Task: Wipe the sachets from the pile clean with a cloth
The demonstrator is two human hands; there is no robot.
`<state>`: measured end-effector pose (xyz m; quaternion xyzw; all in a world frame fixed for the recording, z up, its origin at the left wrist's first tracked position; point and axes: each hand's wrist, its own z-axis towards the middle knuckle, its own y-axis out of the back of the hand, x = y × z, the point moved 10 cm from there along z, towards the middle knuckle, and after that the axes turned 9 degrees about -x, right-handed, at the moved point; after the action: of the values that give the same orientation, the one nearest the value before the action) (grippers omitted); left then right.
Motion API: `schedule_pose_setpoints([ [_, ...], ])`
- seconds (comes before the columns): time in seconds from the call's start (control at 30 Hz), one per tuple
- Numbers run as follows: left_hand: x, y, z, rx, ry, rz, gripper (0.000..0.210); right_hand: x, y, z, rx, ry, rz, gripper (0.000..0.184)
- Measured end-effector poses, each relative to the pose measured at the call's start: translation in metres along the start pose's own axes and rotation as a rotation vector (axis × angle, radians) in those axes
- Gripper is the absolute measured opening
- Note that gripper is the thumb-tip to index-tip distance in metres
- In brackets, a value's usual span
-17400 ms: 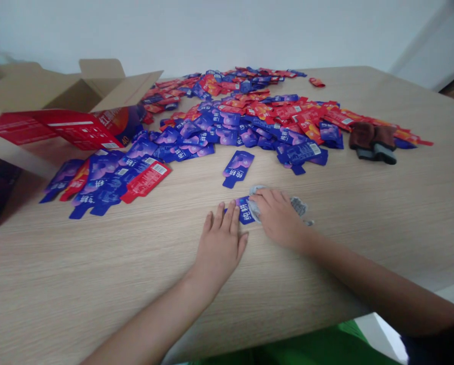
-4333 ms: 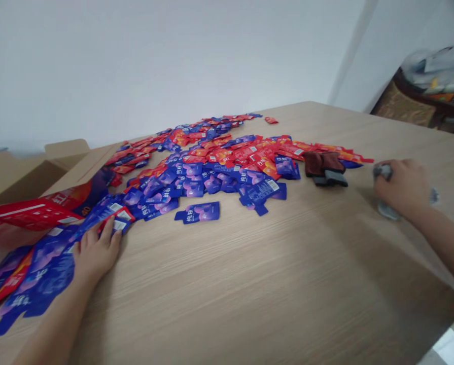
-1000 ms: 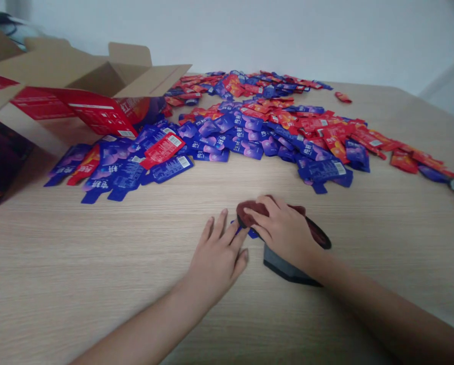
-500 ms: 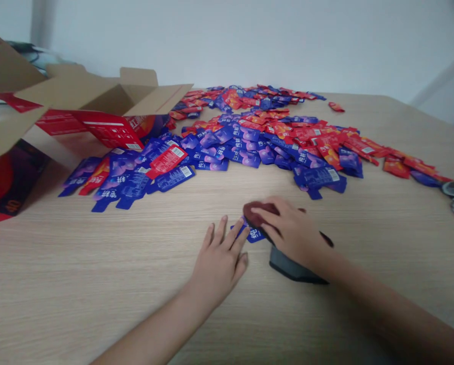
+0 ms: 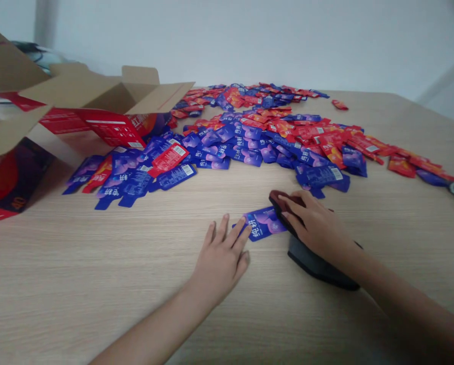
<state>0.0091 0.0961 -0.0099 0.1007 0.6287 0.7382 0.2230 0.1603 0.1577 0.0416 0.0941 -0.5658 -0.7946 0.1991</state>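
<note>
Pouch (image 5: 264,228) under left fingers (image 5: 239,234), touching cloth (image 5: 283,204).

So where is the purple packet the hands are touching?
The purple packet lies flat on the table, between the left hand and the right hand.

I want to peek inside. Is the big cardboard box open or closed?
Open. The cardboard box has its brown flaps spread outward, showing a hollow inside. What lies in it cannot be told.
</note>
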Motion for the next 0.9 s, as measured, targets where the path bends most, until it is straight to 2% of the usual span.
schedule_pose_setpoints([
  [0.07, 0.0, -0.001, 0.0, -0.008, 0.001, -0.013, 0.053, 0.03, 0.001, 0.003, -0.02, 0.095, 0.013, 0.037],
  [0.13, 0.001, -0.002, -0.001, -0.005, 0.005, -0.009, 0.051, 0.057, -0.008, -0.002, 0.021, 0.218, 0.015, 0.038],
  [0.2, 0.001, -0.003, -0.002, -0.004, 0.006, 0.005, 0.051, 0.062, -0.019, -0.011, 0.065, 0.266, -0.01, 0.039],
  [0.27, 0.001, -0.002, -0.002, -0.014, 0.002, 0.017, 0.052, 0.04, -0.024, -0.019, 0.073, 0.204, -0.035, 0.039],
  [0.4, 0.0, -0.001, -0.002, -0.011, -0.007, 0.024, 0.054, -0.025, -0.02, -0.029, 0.046, 0.027, -0.036, 0.035],
  [0.5, -0.001, -0.001, 0.0, 0.002, -0.012, 0.031, 0.055, -0.041, -0.009, -0.023, 0.01, -0.008, 0.001, 0.035],
  [0.57, -0.002, 0.0, 0.001, -0.009, -0.014, 0.035, 0.055, -0.031, 0.007, -0.012, -0.083, -0.023, 0.028, 0.036],
  [0.63, -0.003, 0.001, 0.001, -0.02, -0.016, 0.034, 0.055, -0.003, 0.018, -0.001, -0.163, 0.026, 0.064, 0.037],
  [0.67, -0.003, 0.002, 0.001, -0.023, -0.015, 0.031, 0.053, 0.017, 0.018, 0.003, -0.162, 0.099, 0.086, 0.037],
  [0.73, -0.002, 0.001, 0.001, -0.016, -0.008, 0.024, 0.048, 0.055, 0.004, 0.004, -0.054, 0.228, 0.113, 0.036],
  [0.8, 0.0, 0.001, 0.0, -0.004, -0.002, 0.016, 0.046, 0.071, -0.011, -0.002, 0.027, 0.27, 0.077, 0.036],
  [0.9, 0.001, 0.001, 0.0, 0.001, -0.01, 0.013, 0.049, 0.06, -0.022, -0.016, 0.08, 0.243, 0.058, 0.039],
])
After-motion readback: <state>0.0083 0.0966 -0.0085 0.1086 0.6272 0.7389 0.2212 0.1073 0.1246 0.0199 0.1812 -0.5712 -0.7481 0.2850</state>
